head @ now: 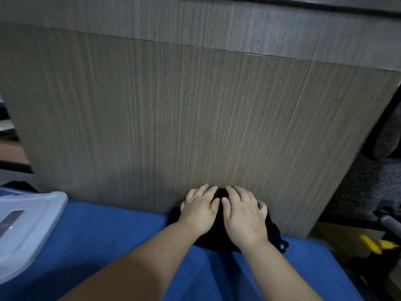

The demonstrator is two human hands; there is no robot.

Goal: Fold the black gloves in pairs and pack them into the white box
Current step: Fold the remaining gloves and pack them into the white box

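The black gloves [217, 237] lay in a soft heap at the far edge of the blue cloth [112, 240], toward its right side, right up against the big wooden board [173, 118] that stood behind the cloth. Both hands were on top of the heap, side by side and nearly touching. The left hand [200, 211] lay flat with its fingers spread out, pressing down on the gloves. The right hand [244, 217] did the same, flat and spread. No finger was curled around the gloves; the hands only pushed on them. The white box [30, 224] sat at the left edge of the blue cloth, well apart from the gloves. A yellow thing [377, 245] showed off past the right edge, down low
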